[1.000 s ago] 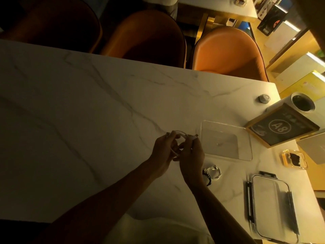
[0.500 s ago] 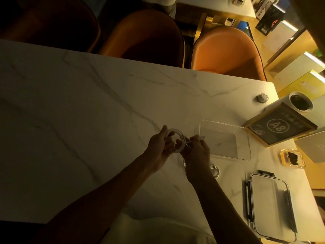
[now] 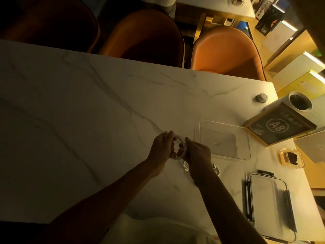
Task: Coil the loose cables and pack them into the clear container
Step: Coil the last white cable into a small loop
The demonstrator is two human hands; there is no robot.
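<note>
Hands meet at the centre of the frame above the marble table (image 3: 88,110), both pinching one white cable (image 3: 182,140) wound into a small ring: the left hand (image 3: 162,148) grips its left side, the right hand (image 3: 198,154) its right side. Just right of them the clear container (image 3: 246,140) sits open, its lid (image 3: 274,208) lying at lower right. More cable (image 3: 217,170) peeks out beneath the right wrist

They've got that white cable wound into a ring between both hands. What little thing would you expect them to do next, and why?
Probably carry the coiled white cable to the right and lower it into the clear container. The loop looks fully formed, gripped by the left hand and right hand, and the container sits open just beside them, apparently empty.
</note>
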